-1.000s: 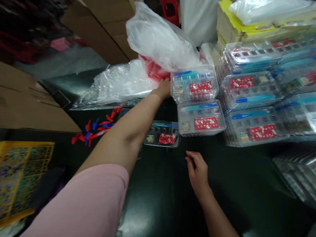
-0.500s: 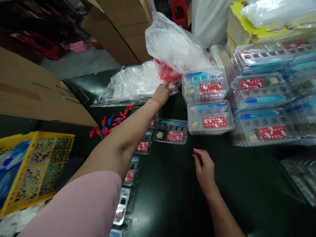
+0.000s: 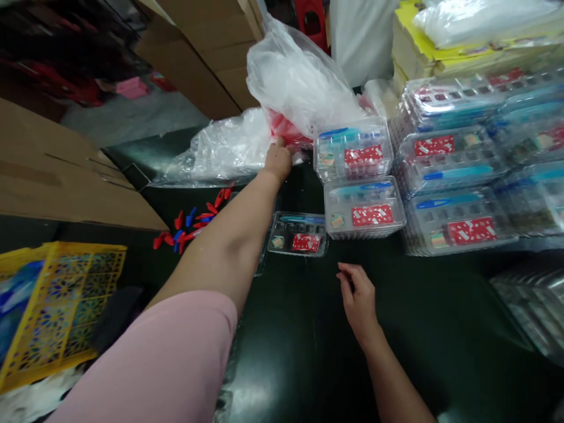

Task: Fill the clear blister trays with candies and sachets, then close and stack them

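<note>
Head view: a cloudy, crumpled plastic bag [image 3: 299, 82], with red contents [image 3: 281, 124] showing at its lower part, lies at the back of the bench [image 3: 304, 329]. White marks on the spotted red pieces [image 3: 372, 215] in the clear cases are too small to read. At the bag's lower edge is the left hand [image 3: 278, 158] — its fingertips are hard to make out, so I cannot tell whether they grasp anything. Over the near part of the bench, the right hand [image 3: 360, 294] has its fingers loosely curled, thumb apart, with nothing visible in them.

Flat clear wrapping [image 3: 233, 150] spreads left of the left hand. Nearer, beside the forearm, sits a clear tray [image 3: 286, 226] holding a blue pen and a red piece — just left of two stacks of clear cases [image 3: 341, 197]. Red and blue clips [image 3: 178, 221] lie scattered farther left, near a yellow basket [image 3: 67, 294].
</note>
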Action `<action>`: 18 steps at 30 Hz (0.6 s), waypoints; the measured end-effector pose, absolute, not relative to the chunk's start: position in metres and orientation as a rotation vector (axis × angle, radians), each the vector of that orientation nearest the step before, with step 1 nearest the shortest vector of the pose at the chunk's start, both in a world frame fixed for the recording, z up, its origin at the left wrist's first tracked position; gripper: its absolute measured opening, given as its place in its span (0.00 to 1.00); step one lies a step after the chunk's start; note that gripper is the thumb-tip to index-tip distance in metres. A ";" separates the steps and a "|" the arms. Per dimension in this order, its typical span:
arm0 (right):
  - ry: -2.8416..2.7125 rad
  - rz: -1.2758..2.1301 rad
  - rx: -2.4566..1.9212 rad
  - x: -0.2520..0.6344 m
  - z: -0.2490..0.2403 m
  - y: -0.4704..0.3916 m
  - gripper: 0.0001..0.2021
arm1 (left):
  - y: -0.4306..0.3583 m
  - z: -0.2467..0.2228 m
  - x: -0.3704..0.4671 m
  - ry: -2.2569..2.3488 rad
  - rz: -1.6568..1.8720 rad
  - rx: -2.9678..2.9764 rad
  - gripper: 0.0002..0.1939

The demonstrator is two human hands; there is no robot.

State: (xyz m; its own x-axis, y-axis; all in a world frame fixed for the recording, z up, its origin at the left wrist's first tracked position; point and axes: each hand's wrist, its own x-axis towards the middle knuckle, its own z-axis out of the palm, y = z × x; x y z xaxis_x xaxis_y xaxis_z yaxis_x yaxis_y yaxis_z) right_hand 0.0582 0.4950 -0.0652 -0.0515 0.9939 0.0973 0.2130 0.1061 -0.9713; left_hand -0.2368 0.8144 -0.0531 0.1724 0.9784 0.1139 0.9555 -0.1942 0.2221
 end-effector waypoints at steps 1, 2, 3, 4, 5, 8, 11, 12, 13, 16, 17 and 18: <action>-1.441 1.054 -1.265 0.058 -0.065 0.495 0.12 | 0.811 -0.049 -0.233 1.970 0.338 2.315 0.23; -1.437 1.055 -1.261 0.058 -0.065 0.496 0.13 | 0.806 -0.045 -0.230 2.031 0.312 2.296 0.23; -1.434 1.055 -1.258 0.058 -0.065 0.496 0.13 | 0.801 -0.040 -0.226 2.083 0.274 2.283 0.22; -1.431 1.055 -1.255 0.057 -0.065 0.496 0.13 | 0.796 -0.036 -0.222 2.099 0.220 2.285 0.23; -1.427 1.054 -1.254 0.057 -0.064 0.497 0.13 | 0.791 -0.031 -0.219 2.112 0.175 2.281 0.24; -1.420 1.059 -1.250 0.057 -0.064 0.497 0.12 | 0.776 -0.019 -0.212 2.143 0.109 2.269 0.26; -1.412 1.091 -1.240 0.057 -0.065 0.497 0.12 | 0.756 -0.011 -0.205 2.150 0.207 2.261 0.25; -1.394 1.112 -1.241 0.056 -0.066 0.496 0.12 | 0.747 -0.009 -0.202 2.146 0.295 2.228 0.24; -1.351 1.140 -1.249 0.056 -0.067 0.496 0.11 | 0.737 -0.008 -0.198 2.137 0.404 2.171 0.24; -1.026 1.252 -1.258 0.057 -0.071 0.499 0.16 | 0.695 -0.009 -0.180 2.051 0.771 1.860 0.22; -0.893 1.288 -1.235 0.058 -0.073 0.500 0.21 | 0.679 -0.010 -0.172 2.000 0.880 1.728 0.23; -0.783 1.322 -1.198 0.059 -0.074 0.503 0.25 | 0.663 -0.010 -0.164 1.935 0.962 1.596 0.25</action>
State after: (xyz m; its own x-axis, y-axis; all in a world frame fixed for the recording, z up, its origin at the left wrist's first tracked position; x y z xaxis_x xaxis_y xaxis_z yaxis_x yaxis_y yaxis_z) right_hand 0.0586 0.5027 -0.0736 0.1490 0.9689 -0.1975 -0.2923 -0.1477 -0.9448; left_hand -0.1639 0.6628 -0.0105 -0.2280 0.9697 0.0875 0.6549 0.0863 0.7508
